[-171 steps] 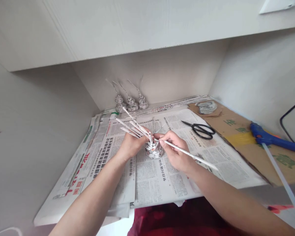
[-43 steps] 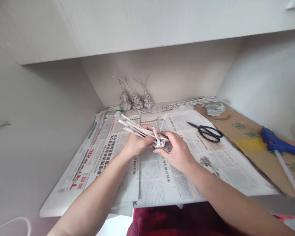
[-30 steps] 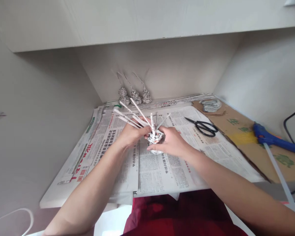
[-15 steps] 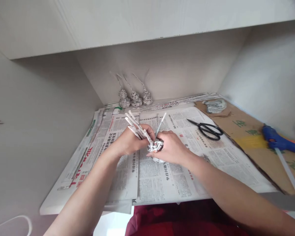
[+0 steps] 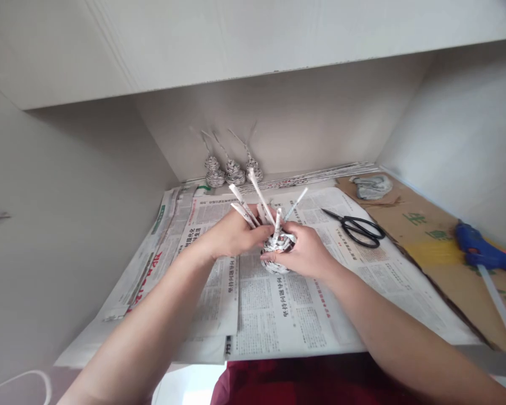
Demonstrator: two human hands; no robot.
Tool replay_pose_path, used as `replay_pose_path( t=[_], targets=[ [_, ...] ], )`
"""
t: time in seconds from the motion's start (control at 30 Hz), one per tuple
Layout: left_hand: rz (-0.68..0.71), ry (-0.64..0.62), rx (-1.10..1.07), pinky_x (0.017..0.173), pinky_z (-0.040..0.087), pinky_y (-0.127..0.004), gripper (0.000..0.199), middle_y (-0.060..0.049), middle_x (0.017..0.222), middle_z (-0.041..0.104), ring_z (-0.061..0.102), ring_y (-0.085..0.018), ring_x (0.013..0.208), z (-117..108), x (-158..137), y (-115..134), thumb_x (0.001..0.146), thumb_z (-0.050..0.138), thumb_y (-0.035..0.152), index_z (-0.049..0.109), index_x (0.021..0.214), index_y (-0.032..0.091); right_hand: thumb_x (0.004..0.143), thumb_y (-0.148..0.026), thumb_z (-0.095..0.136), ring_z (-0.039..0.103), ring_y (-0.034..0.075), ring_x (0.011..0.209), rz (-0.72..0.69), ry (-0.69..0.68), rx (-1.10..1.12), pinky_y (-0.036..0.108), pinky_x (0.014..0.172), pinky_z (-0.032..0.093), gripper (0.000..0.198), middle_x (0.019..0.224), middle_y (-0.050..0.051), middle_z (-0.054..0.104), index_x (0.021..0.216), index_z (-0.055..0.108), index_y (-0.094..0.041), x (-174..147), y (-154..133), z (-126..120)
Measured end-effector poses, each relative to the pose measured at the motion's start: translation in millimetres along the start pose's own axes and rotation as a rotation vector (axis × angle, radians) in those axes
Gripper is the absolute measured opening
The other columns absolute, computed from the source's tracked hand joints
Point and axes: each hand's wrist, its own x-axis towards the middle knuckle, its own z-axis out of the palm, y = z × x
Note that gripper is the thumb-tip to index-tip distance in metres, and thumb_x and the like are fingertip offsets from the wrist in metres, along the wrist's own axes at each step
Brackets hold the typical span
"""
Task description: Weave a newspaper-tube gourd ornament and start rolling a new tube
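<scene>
Between my hands is a small round woven piece [image 5: 277, 264] of rolled newspaper, held just above the newspaper-covered table. Several paper sticks [image 5: 259, 194] stand up from it and fan outward. My left hand [image 5: 243, 229] is closed around some of these sticks at the left of the weave, thumb toward its top. My right hand [image 5: 306, 250] grips the woven body from the right, its thumb across the near side. One thin stick [image 5: 296, 203] leans out to the right above my right hand. Some fingertips of both hands are hidden behind the piece.
Three gourd-shaped woven paper pieces [image 5: 235, 172] stand against the back wall, beside a bundle of long paper sticks [image 5: 316, 175]. Black-handled scissors [image 5: 358, 228] lie to the right. On the cardboard [image 5: 430, 236] are a grey cloth [image 5: 371, 187] and a blue glue gun [image 5: 483, 247].
The woven piece and both hands have shifted slightly right. The sticks, bunched leftward in my left hand before, now spread more upright. The thin stick tilts further right.
</scene>
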Motion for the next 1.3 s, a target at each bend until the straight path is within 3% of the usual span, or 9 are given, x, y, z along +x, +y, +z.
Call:
replay_pose_path(
  t=[0.17,0.33,0.47,0.63,0.8,0.9,1.0,1.2,1.3],
  targets=[
    [0.015,-0.091,-0.122,0.078,0.054,-0.032,0.028,-0.006,0.095,0.071,0.067,-0.020,0.085,0,3,-6,0.075,0.071,0.019,0.067,0.103,0.017,0.063,-0.041,0.083,0.068,0.023,0.087,-0.004,-0.033,0.078,0.036,0.077,0.052,0.049,0.095,0.003,0.073,0.107,0.068,-0.025,1,-2,-5],
    [-0.028,0.207,0.018,0.076,0.053,-0.033,0.013,-0.005,0.085,0.072,0.067,-0.020,0.082,20,2,-10,0.074,0.071,0.020,0.070,0.086,0.016,0.061,-0.051,0.081,0.065,0.022,0.072,-0.012,0.097,-0.156,0.034,0.063,0.048,0.039,0.079,0.003,0.068,0.084,0.067,-0.022,0,1,1],
    [-0.024,0.274,0.006,0.067,0.053,-0.028,0.007,-0.003,0.073,0.070,0.065,-0.016,0.069,21,-3,-8,0.075,0.070,0.020,0.069,0.080,0.015,0.062,-0.052,0.081,0.062,0.022,0.071,-0.122,0.176,-0.267,0.034,0.063,0.046,0.040,0.077,0.003,0.063,0.082,0.063,-0.022,-2,-2,1],
    [-0.069,0.326,-0.238,0.054,0.049,-0.023,0.018,-0.001,0.063,0.065,0.058,-0.011,0.054,-5,-8,-12,0.067,0.079,0.023,0.068,0.077,0.013,0.071,-0.056,0.074,0.065,0.024,0.095,-0.162,0.182,0.094,0.038,0.081,0.049,0.057,0.102,0.007,0.070,0.117,0.061,-0.026,-2,-7,-12],
    [-0.143,0.379,-0.594,0.048,0.044,-0.018,0.025,0.000,0.061,0.061,0.055,-0.007,0.052,-30,-12,-25,0.059,0.085,0.022,0.065,0.072,0.012,0.087,-0.069,0.043,0.067,0.021,0.083,0.028,0.246,0.580,0.031,0.068,0.049,0.058,0.091,0.008,0.072,0.101,0.070,-0.020,9,3,-23],
    [-0.214,0.441,-0.651,0.045,0.043,-0.016,0.027,0.001,0.060,0.059,0.054,-0.007,0.052,-31,-9,-28,0.056,0.086,0.020,0.066,0.071,0.012,0.082,-0.080,0.033,0.064,0.019,0.066,0.144,0.188,0.811,0.028,0.054,0.044,0.074,0.080,0.009,0.071,0.091,0.071,-0.017,14,9,-24],
    [-0.252,0.455,-0.609,0.046,0.043,-0.016,0.024,0.000,0.059,0.058,0.052,-0.006,0.052,-28,-3,-24,0.058,0.085,0.019,0.066,0.070,0.011,0.080,-0.083,0.031,0.065,0.019,0.068,0.197,0.107,0.944,0.027,0.053,0.044,0.077,0.084,0.009,0.071,0.097,0.069,-0.018,16,12,-25],
    [-0.145,0.447,-0.394,0.048,0.045,-0.019,0.020,-0.003,0.065,0.063,0.056,-0.009,0.057,-21,9,-7,0.063,0.081,0.022,0.068,0.072,0.010,0.078,-0.059,0.066,0.065,0.021,0.097,0.132,-0.110,0.635,0.032,0.077,0.050,0.048,0.108,0.007,0.071,0.107,0.069,-0.021,13,11,-20],
    [-0.100,0.395,-0.228,0.050,0.048,-0.022,0.019,-0.002,0.063,0.064,0.057,-0.011,0.055,-9,11,-2,0.066,0.079,0.024,0.068,0.073,0.010,0.073,-0.049,0.076,0.064,0.024,0.103,0.077,-0.230,0.532,0.038,0.089,0.049,0.050,0.113,0.006,0.070,0.114,0.067,-0.023,9,9,-15]
  ],
)
